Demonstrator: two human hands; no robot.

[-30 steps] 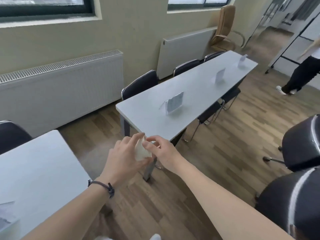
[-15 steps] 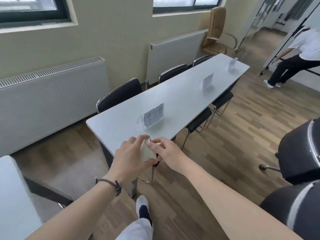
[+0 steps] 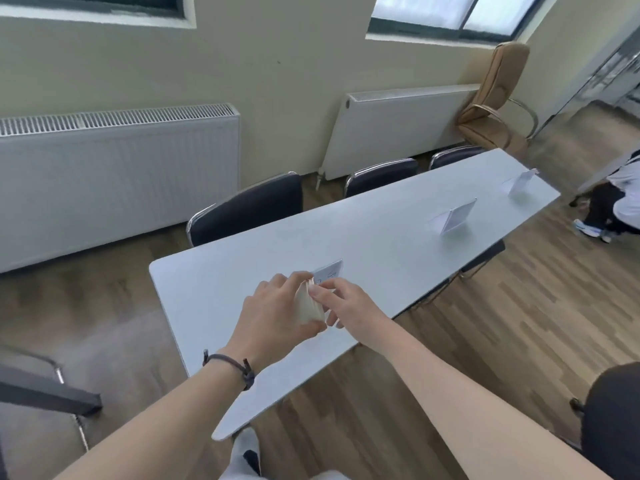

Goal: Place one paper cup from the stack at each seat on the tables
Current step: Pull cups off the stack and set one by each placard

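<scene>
A short stack of white paper cups (image 3: 307, 306) lies on its side in my left hand (image 3: 273, 313), which is wrapped around it. The fingertips of my right hand (image 3: 349, 306) pinch the rim end of the stack. Both hands hover over the near end of a long grey table (image 3: 381, 237). Three name cards stand on the table: the nearest (image 3: 329, 270) is partly hidden behind my fingers, a second (image 3: 455, 216) is mid-table, and a third (image 3: 521, 180) is at the far end. Black chairs (image 3: 247, 207) are tucked in along the far side.
Radiators (image 3: 117, 174) line the wall behind the chairs. A tan office chair (image 3: 495, 98) stands in the far corner. Another person (image 3: 616, 206) crouches at the right edge. A black chair back (image 3: 613, 420) is at lower right, and a table leg frame (image 3: 48, 393) at lower left.
I have walked up to the long table; it now lies directly under my hands. My hands kept the cup stack between them. The other person has crouched lower at the right.
</scene>
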